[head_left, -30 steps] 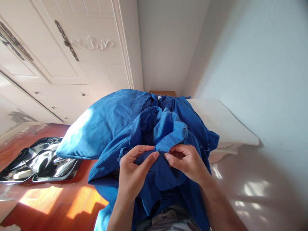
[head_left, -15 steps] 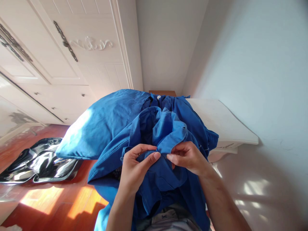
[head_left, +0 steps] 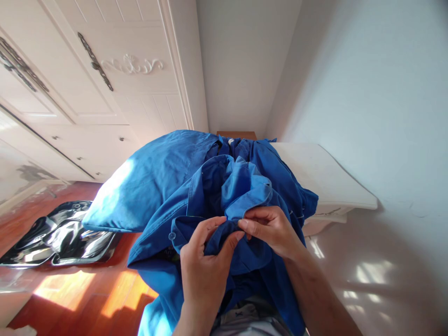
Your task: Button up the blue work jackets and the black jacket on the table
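A blue garment [head_left: 164, 210] with a collar or band and a small button lies bunched in front of me, in the middle of the head view. My left hand [head_left: 210, 256] pinches a dark blue fold of it between thumb and fingers. Close beside it on the right, my right hand [head_left: 271, 228] is closed on the same cloth, thumb and fingertips near the left fingertips. The button [head_left: 171, 236] shows to the left of my left hand. Folds hide part of the fingertips.
Behind the garment, a white ledge [head_left: 315, 172] runs toward the right wall. A white cabinet [head_left: 140, 107] with metal handles stands at the upper left. On the red wooden floor [head_left: 80, 289] at the left lies a shiny black bag [head_left: 66, 233].
My left hand has turned and shifted slightly right, and a fold of cloth now stands up in its grip. The button has moved left. My right hand stays nearly in place.
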Tool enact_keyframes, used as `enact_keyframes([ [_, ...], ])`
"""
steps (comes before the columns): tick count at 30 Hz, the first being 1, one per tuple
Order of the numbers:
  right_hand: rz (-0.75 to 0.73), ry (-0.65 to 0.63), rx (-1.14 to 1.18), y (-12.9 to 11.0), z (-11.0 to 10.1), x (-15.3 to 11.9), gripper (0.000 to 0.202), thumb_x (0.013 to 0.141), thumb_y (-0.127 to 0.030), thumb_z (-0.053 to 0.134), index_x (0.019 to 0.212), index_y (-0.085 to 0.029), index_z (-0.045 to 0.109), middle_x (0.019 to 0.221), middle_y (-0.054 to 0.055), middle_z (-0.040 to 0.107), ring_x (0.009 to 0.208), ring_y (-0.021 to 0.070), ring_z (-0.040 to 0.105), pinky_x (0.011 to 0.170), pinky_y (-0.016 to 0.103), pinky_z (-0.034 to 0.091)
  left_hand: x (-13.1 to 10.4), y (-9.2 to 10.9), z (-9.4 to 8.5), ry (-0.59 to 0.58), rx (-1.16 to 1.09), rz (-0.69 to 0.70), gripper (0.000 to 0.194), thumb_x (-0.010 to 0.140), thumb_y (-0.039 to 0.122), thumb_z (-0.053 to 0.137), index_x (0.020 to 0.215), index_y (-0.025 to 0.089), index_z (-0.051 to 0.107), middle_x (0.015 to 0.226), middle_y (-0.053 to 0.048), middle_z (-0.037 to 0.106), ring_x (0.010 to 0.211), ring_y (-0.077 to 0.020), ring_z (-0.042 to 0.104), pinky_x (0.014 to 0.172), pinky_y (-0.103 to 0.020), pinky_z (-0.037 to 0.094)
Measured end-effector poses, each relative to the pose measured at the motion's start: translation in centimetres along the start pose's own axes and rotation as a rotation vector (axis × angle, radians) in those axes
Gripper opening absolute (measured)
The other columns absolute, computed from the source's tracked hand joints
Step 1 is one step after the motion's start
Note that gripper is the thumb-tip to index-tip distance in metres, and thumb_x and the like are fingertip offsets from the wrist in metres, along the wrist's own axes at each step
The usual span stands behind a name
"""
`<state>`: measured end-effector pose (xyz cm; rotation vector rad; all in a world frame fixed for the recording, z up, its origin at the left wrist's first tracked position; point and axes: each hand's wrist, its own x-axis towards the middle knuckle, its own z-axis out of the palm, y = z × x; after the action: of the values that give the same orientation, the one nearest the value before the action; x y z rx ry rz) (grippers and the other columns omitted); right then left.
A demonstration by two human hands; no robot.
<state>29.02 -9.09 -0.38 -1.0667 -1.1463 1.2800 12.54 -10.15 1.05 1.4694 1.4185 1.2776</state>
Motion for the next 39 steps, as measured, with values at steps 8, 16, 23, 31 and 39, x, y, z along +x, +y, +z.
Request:
enact_keyframes([
  [8,0.067,-0.047,0.161,1.3,-0.4,0.4,0.025,0.075,-0.036,0.083,0.066,-0.014,0.075,0.057,0.001,0.067,0.052,0.0092,0.059,0.054,0.019,0.048,0.6,-1.3,0.0,-0.092,-0.032,0.033,0.022,0.076,0.033,0.081,0.094,0.025,0.072,0.078,0.002,0.075,0.069,-0.0155,0.071,0.066,-0.023,0.057],
  [16,0.181,-0.02,0.392,1.3,0.5,0.6,0.026,0.064,-0.035,0.089,0.064,-0.013,0.075,0.056,0.002,0.066,0.048,0.0109,0.059,0.048,0.021,0.049,0.5,-0.7,-0.1,-0.073,-0.105,-0.001,0.018,0.075,0.029,0.079,0.089,0.022,0.069,0.074,0.003,0.073,0.067,-0.0141,0.069,0.063,-0.022,0.055],
  [23,0.201,-0.01,0.351,0.9,0.6,0.4,0.031,0.062,-0.038,0.09,0.064,-0.013,0.073,0.054,0.002,0.066,0.046,0.0108,0.059,0.046,0.02,0.05,0.6,-0.5,0.0,-0.085,-0.196,-0.056,0.018,0.074,0.026,0.079,0.085,0.022,0.067,0.071,0.004,0.071,0.068,-0.0138,0.069,0.065,-0.021,0.054],
  [31,0.09,0.046,0.285,1.2,1.3,0.3,0.026,0.074,-0.038,0.085,0.071,-0.014,0.075,0.054,0.001,0.067,0.045,0.0098,0.06,0.047,0.018,0.049,0.8,-1.0,0.2,-0.045,-0.218,-0.085,0.026,0.071,0.033,0.084,0.089,0.021,0.068,0.081,0.0,0.074,0.077,-0.0163,0.071,0.069,-0.022,0.056],
  [39,0.112,0.095,0.278,1.3,1.7,0.5,0.028,0.066,-0.039,0.089,0.067,-0.014,0.076,0.049,0.0,0.064,0.042,0.0095,0.056,0.043,0.019,0.046,1.1,-1.5,0.4,-0.047,-0.185,-0.048,0.031,0.067,0.034,0.087,0.088,0.02,0.069,0.079,0.0,0.074,0.074,-0.015,0.07,0.064,-0.02,0.055],
])
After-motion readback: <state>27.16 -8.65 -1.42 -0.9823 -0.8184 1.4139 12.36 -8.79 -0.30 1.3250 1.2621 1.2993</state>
